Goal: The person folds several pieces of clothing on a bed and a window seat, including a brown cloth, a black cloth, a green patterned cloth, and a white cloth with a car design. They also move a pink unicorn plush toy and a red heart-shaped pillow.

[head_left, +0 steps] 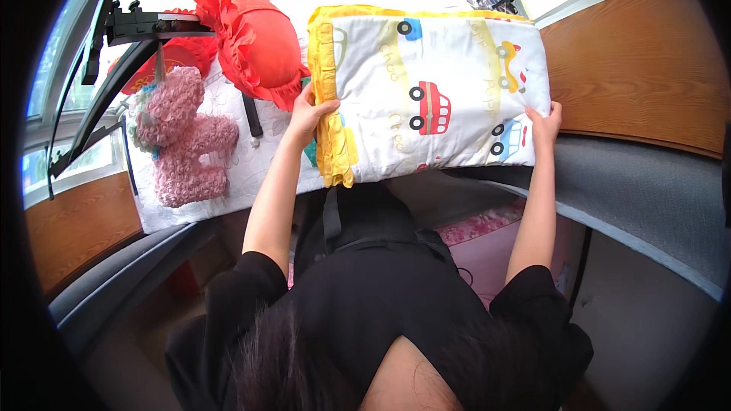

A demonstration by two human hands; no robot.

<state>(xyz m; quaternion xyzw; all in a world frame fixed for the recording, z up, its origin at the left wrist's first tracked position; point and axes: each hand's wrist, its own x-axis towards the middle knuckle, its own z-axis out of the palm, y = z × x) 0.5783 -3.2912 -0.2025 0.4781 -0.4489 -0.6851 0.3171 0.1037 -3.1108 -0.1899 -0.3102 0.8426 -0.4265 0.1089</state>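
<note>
While the left hand (308, 113) grips the yellow ruffled edge of the folded blanket (434, 95), the right hand (544, 123) holds its opposite edge, near the lower corner. Both hands are partly closed, with the thumbs upon the cloth. The blanket is over the white table (247, 173); whether it fully rests there, I cannot tell. To its left are a red cushion (255, 42) and a fluffy pink toy (194, 148).

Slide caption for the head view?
Left hand and right hand hold a car-print quilt by its sides, red cushion and plush toy at left.
</note>
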